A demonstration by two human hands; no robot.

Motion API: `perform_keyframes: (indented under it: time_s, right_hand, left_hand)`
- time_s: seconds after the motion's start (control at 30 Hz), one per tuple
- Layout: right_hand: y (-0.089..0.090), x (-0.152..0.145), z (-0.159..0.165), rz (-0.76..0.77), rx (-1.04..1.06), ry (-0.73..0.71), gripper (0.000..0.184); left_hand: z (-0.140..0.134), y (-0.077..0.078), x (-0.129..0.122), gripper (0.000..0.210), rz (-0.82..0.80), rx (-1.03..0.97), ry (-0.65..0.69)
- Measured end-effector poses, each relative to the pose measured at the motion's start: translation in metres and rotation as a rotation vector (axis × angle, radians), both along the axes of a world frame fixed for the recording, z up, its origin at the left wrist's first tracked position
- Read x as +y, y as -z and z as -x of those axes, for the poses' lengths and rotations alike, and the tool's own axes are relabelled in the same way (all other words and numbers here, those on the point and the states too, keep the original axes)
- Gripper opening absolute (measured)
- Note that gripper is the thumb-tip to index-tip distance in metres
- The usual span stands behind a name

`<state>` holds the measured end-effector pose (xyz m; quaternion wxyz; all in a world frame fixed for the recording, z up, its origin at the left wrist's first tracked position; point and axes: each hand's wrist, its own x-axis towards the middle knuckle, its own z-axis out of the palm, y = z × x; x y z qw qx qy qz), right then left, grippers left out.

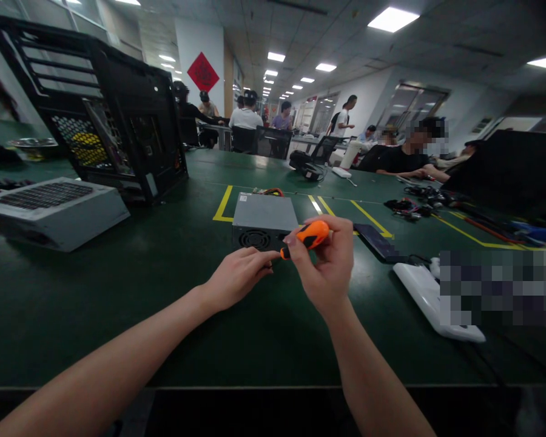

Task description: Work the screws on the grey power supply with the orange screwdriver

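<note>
A grey power supply unit lies on the green table in front of me, its black fan grille facing my way. My right hand is closed around the orange and black handle of a screwdriver. The driver slants down to the left, towards the near face of the unit; its tip is hidden. My left hand is at that same face, fingers together and fingertips beside the screwdriver's lower end. Whatever they pinch, if anything, cannot be made out.
A black computer case stands at the left behind a second power supply. To the right lie a dark phone-like slab, a white device and bundled cables. A black monitor is at far right. Several people sit beyond.
</note>
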<state>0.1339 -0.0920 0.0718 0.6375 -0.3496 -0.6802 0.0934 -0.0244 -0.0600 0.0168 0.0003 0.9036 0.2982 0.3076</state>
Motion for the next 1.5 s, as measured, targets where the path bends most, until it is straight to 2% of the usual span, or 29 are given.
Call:
perform_keyframes:
  time_s: [0.13,0.27,0.43,0.57,0.67,0.8,0.93,1.07,1.13,1.2,1.3,1.37,1.43,1.5]
  right_hand:
    - [-0.005,-0.016,-0.001,0.108,-0.208,0.061,0.029]
    - [-0.002,-0.042,-0.006,0.112,-0.354,0.083,0.024]
    - [0.018,-0.07,-0.015,0.205,-0.442,0.17,0.015]
    - [0.037,-0.08,-0.022,0.391,-0.457,0.231,0.006]
    - [0.051,-0.082,-0.024,0.658,-0.319,0.128,0.017]
    - [0.064,-0.081,-0.018,1.039,0.044,-0.144,0.035]
    - [0.065,-0.079,-0.007,1.175,0.351,-0.335,0.036]
    - [0.057,-0.078,0.001,1.211,0.583,-0.326,0.028]
    - [0.055,-0.078,0.004,1.2,0.669,-0.304,0.026]
    - [0.054,-0.078,0.006,1.178,0.733,-0.295,0.024]
    - [0.055,-0.078,0.01,1.15,0.791,-0.299,0.024]
    - [0.056,-0.079,0.013,1.143,0.809,-0.307,0.025]
    - [0.057,-0.08,0.016,1.147,0.822,-0.318,0.027]
    - [0.056,-0.081,0.019,1.153,0.834,-0.333,0.029]
  left_hand:
    - [0.002,-0.001,0.002,0.025,-0.028,0.138,0.037]
    - [0.005,-0.003,0.004,0.031,-0.042,0.214,0.024]
    - [0.008,-0.009,0.002,0.038,-0.111,0.344,0.037]
    - [0.006,-0.014,-0.002,0.033,-0.164,0.419,0.074]
    - [0.004,-0.016,-0.004,0.029,-0.212,0.453,0.086]
    - [0.001,-0.016,-0.005,0.025,-0.228,0.459,0.095]
    - [0.0,-0.014,-0.004,0.025,-0.257,0.425,0.115]
    - [0.001,-0.01,-0.001,0.03,-0.244,0.238,0.139]
    - [0.0,-0.006,0.001,0.036,-0.162,0.014,0.102]
    - [-0.002,-0.003,0.002,0.039,-0.007,-0.259,0.003]
    - [-0.005,0.002,0.006,0.027,0.373,-0.596,-0.142]
    - [-0.008,0.003,0.008,0.023,0.701,-0.725,-0.147]
    - [-0.011,0.004,0.009,0.027,0.987,-0.812,-0.091]
    - [-0.014,0.003,0.008,0.032,1.154,-0.885,-0.038]
